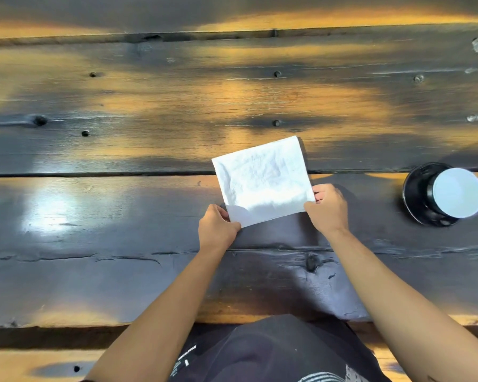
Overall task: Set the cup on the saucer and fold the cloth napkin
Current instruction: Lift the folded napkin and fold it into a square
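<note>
while the left hand point(218, 226) and right hand point(327, 209) are each pinching a near corner of the napkin point(262, 181), the fold is wanting both corners carried evenly to the far edge (judging by its tilt). it is looking white, creased, well left of the cup point(457, 193) sitting on its saucer point(414, 194).
</note>
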`<action>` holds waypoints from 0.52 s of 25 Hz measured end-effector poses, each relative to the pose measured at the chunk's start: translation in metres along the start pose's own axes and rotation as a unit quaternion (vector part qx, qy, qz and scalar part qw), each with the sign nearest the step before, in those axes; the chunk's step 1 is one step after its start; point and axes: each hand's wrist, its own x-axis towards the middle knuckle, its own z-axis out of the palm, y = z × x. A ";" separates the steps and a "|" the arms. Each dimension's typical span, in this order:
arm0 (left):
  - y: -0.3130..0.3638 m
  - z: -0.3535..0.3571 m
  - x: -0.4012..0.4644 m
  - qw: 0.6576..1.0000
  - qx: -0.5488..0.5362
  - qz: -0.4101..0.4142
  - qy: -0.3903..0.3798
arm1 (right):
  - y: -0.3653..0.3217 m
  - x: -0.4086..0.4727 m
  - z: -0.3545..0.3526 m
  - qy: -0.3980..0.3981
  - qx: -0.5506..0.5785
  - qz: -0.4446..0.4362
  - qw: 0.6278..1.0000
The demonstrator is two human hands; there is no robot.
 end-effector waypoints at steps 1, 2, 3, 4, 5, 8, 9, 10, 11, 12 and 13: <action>-0.001 0.001 0.000 0.999 0.024 0.022 0.010 | 0.000 -0.001 0.002 -0.002 0.003 0.007 1.000; -0.001 0.002 0.000 0.998 0.039 0.043 0.018 | 0.000 -0.002 0.003 0.001 0.007 0.017 1.000; -0.001 0.004 -0.001 0.996 0.054 0.063 0.024 | -0.002 -0.005 0.004 0.018 -0.001 0.017 1.000; -0.001 0.005 -0.001 0.994 0.070 0.080 0.028 | -0.005 -0.008 0.006 0.051 -0.023 -0.003 0.998; -0.002 0.006 -0.001 0.991 0.089 0.097 0.029 | -0.010 -0.011 0.010 0.093 -0.052 -0.051 0.993; -0.006 0.005 0.002 0.982 0.130 0.133 0.021 | -0.028 -0.013 0.041 0.138 -0.095 -0.292 0.942; -0.008 0.003 0.004 0.982 0.135 0.129 0.017 | -0.035 -0.010 0.056 0.109 -0.107 -0.375 0.915; -0.010 0.001 0.007 0.984 0.137 0.112 0.013 | -0.040 -0.006 0.072 0.069 -0.135 -0.448 0.881; -0.012 -0.001 0.010 0.987 0.137 0.088 0.008 | -0.044 -0.004 0.087 0.030 -0.182 -0.504 0.844; -0.015 -0.004 0.012 0.988 0.140 0.065 0.003 | -0.048 0.000 0.099 0.000 -0.235 -0.538 0.809; -0.018 -0.006 0.015 0.988 0.145 0.046 -0.001 | -0.053 0.004 0.109 -0.017 -0.280 -0.552 0.785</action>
